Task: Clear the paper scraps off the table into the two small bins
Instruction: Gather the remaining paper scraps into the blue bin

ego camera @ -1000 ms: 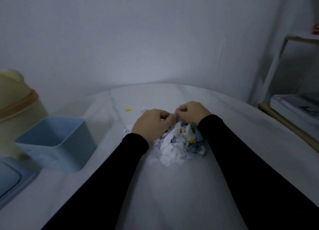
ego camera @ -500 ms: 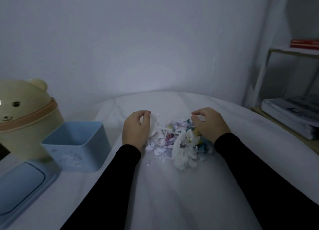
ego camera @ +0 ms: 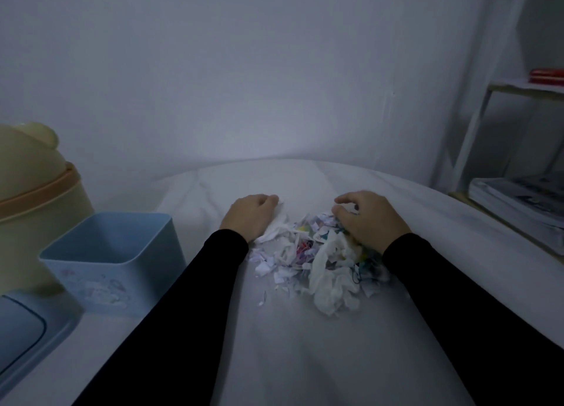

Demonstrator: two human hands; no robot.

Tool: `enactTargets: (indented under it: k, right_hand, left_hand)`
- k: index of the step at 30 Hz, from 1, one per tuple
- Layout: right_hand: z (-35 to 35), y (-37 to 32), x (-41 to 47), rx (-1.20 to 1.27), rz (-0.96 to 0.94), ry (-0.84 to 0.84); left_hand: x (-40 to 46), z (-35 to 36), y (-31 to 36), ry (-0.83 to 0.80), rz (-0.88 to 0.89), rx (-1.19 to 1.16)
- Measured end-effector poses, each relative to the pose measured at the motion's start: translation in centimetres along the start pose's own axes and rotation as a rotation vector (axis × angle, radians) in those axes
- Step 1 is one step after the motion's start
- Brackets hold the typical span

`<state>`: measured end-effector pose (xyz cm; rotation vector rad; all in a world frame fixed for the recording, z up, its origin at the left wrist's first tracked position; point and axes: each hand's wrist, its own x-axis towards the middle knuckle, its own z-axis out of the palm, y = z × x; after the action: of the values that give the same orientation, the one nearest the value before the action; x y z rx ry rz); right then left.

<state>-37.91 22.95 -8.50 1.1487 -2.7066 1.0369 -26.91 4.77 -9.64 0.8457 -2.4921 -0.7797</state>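
— So where are the scraps [ego camera: 317, 262]?
— Heaped on the counter [ego camera: 305, 344], right of the blue bin [ego camera: 100, 259].
— And the hands?
— Left hand [ego camera: 250, 216] and right hand [ego camera: 367, 219] flank the heap, fingers curled onto its edges.

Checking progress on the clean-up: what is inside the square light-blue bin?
The square light-blue plastic bin stands open; only bare inner walls show, no scraps. Its near wall hides the bottom. The heap of torn paper scraps lies on the table.

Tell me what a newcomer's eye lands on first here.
The heap of white and coloured torn paper scraps in the middle of the white table, with the left hand and right hand cupped either side. Then the open pale blue square plastic bin at the left, beside a cream bear-shaped bin.
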Motion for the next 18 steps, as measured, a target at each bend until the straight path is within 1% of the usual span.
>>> enactTargets:
  k: [3,5,8,12,13,15,18]
  right_hand:
    - [-0.1,0.5,1.0,-0.051,0.033,-0.062]
    - [0.1,0.9,1.2,-0.114,0.075,-0.123]
    - [0.5,1.2,1.2,-0.143,0.076,-0.119]
    - [0.4,1.3,1.5,-0.106,0.034,-0.064]
    - [0.4,1.3,1.6,-0.138,0.024,-0.071]
    - [0.1,1.3,1.7,-0.214,0.032,-0.124]
    - [-0.2,1.3,1.6,-0.259,0.081,-0.197]
  left_hand:
    - [-0.1,0.1,0.5,-0.024,0.112,0.070]
    - [-0.3,0.2,0.9,0.001,0.187,0.043]
    - [-0.8,0.5,1.3,0.045,0.238,-0.115]
    - [-1.3,0.3,1.4,0.152,0.229,-0.345]
    - [-1.2,0.2,1.2,0.142,0.222,-0.377]
    - [-1.0,0.2,1.0,0.040,0.231,-0.380]
    - [-0.9,0.5,1.3,-0.150,0.248,-0.229]
